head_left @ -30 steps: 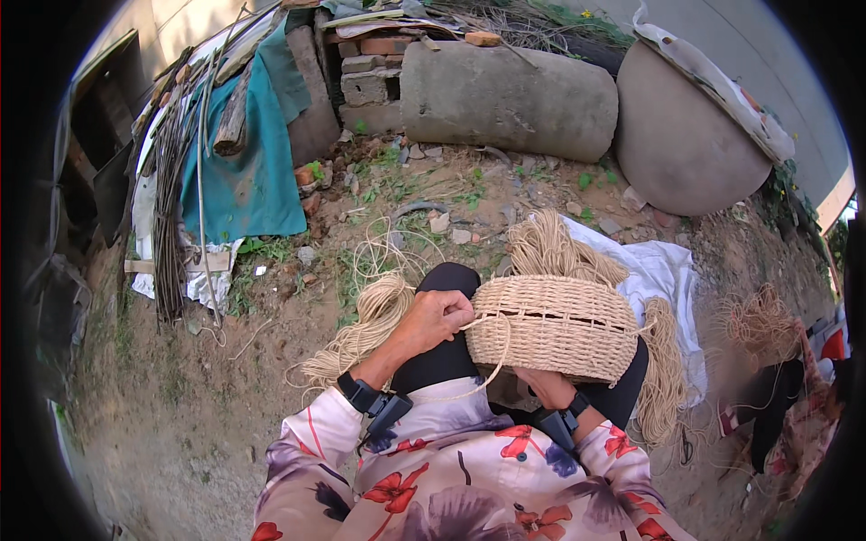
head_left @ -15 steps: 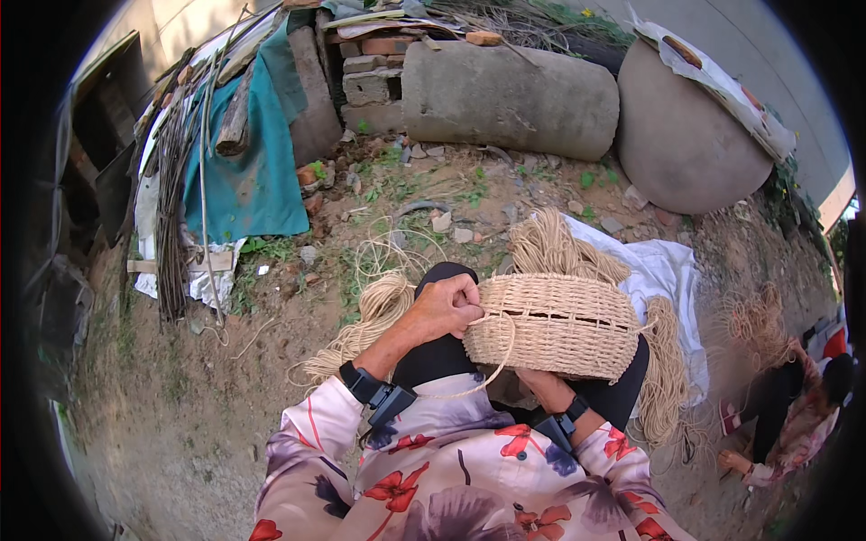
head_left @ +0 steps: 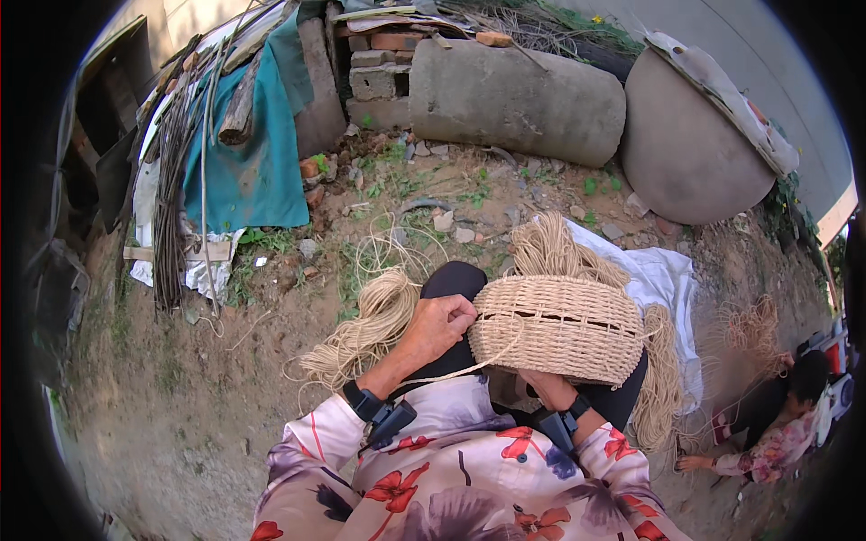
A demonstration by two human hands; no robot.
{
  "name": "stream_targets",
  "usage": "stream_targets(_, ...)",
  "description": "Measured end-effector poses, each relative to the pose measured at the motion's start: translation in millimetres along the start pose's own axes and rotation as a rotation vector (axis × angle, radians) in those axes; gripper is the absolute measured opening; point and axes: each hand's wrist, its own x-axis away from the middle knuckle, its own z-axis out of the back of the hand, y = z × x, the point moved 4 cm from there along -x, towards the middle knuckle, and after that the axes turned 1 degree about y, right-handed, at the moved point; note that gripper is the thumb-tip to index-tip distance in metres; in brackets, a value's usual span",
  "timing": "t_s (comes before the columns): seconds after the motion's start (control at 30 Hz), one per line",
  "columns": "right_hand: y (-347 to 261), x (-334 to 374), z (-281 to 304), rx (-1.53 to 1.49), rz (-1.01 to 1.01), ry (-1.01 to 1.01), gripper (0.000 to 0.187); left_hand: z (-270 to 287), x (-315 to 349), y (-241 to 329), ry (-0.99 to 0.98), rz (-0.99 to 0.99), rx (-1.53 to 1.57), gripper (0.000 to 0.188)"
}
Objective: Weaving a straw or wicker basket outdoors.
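A pale woven basket (head_left: 564,338) rests across my dark-clad knees, with a dark slit running across its weave. At its left edge, my left hand (head_left: 437,328) is closed in a pinch; what lies between the fingertips is too small to make out. A strand of cord (head_left: 469,368) curves off the basket's front and runs left below my left wrist. My right hand (head_left: 547,388) reaches under the near side of the basket and holds it there, its fingers hidden by the weave.
Bundles of cord lie left (head_left: 365,325), behind (head_left: 564,248) and right (head_left: 661,379) of the basket, near a white sheet (head_left: 663,270). Another person (head_left: 785,415) sits at the right. Beyond are a concrete cylinder (head_left: 519,101), a round slab (head_left: 690,144) and a teal cloth (head_left: 248,167).
My left hand has shifted slightly left and down from the basket's edge. The cord's raised loop has dropped and flattened. At the right, the other person has changed posture.
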Motion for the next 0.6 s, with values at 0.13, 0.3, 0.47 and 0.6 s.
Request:
stream_targets(0.13, 10.9, -10.7, 5.3, 0.233, 0.002, 0.031, 0.056, -4.5, 3.2, 1.7, 0.089, -0.083, -0.044, 0.012)
stream_targets(0.3, 18.7, -8.6, 9.1, 0.226, 0.132, 0.02, 0.055, -8.7, 7.1, 4.3, 0.101, -0.105, -0.044, 0.01)
stream_targets(0.47, 0.6, -6.8, 2.8, 0.624, 0.006, -0.052, 0.053, -11.4, 8.3, 6.5, 0.092, -0.049, 0.049, 0.011)
stream_targets(0.6, -6.9, -9.0, -12.9, 2.345, 0.311, -0.082, 0.052, -15.0, 5.7, 8.5, 0.068, 0.029, 0.101, 0.012)
